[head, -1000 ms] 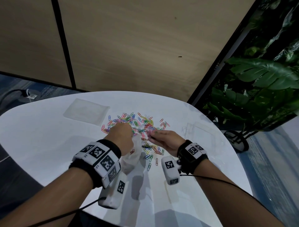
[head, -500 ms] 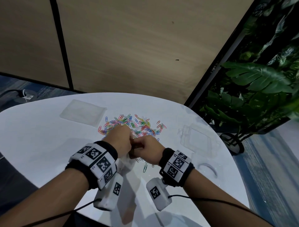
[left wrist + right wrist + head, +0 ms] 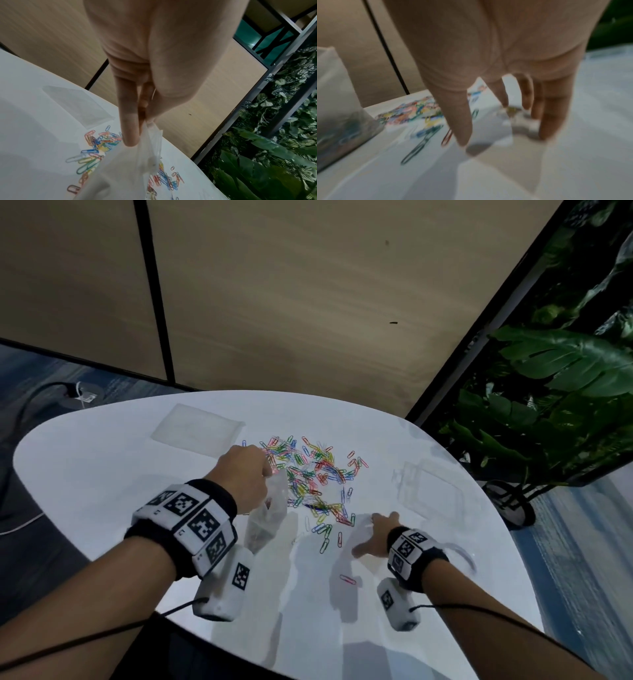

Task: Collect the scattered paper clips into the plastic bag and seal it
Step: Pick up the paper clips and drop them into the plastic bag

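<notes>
Coloured paper clips (image 3: 315, 477) lie scattered across the middle of the white table (image 3: 102, 474). My left hand (image 3: 245, 477) pinches the top edge of a clear plastic bag (image 3: 267, 518), which hangs down with some clips at its bottom. The left wrist view shows thumb and fingers pinching the bag (image 3: 149, 148) above the clips (image 3: 92, 155). My right hand (image 3: 375, 534) hovers open, fingers spread, just over the table to the right of the nearest clips. In the blurred right wrist view the hand's fingers (image 3: 464, 121) point down near a green clip (image 3: 418, 147); the bag (image 3: 339, 108) is at left.
A flat clear bag (image 3: 197, 428) lies at the back left of the table. A clear plastic box (image 3: 428, 491) sits at the right, with a clear curved piece (image 3: 462, 553) near the right edge. One red clip (image 3: 347, 579) lies alone near me. Leafy plants (image 3: 548, 392) stand beyond the table's right.
My right hand left the bag's mouth and swung right and down to the table, fingers opening. My left hand still holds the bag, now a little farther forward.
</notes>
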Action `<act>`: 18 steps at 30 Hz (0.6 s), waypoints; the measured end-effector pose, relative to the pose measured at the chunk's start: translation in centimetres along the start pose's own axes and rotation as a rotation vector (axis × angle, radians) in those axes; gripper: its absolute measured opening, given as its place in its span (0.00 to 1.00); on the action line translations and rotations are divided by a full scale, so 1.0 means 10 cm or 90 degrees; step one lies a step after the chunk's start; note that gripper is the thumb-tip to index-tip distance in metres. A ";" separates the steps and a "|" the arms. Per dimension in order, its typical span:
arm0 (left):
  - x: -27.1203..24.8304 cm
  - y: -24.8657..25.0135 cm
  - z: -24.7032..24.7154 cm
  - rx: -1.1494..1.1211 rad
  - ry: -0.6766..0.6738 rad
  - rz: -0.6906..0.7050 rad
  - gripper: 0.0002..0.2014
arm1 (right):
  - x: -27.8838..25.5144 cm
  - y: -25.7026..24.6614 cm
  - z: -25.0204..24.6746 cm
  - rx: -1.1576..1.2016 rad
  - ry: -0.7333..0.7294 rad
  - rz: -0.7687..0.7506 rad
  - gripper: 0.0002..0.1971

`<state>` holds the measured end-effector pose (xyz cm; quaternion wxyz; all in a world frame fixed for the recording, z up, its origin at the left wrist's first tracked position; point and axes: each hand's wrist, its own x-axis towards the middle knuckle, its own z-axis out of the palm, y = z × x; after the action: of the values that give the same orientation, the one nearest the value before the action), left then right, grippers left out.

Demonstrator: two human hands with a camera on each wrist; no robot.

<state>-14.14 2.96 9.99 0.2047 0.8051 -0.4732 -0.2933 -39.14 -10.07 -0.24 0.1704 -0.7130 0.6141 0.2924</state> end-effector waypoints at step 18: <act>-0.02 -0.19 -0.11 0.006 0.009 -0.015 0.18 | 0.21 -0.85 0.10 -0.006 0.276 -0.283 0.14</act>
<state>-12.27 4.09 9.72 0.2013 0.8135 -0.4637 -0.2876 -30.87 -9.47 -3.34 0.0922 -0.8765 0.4635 0.0919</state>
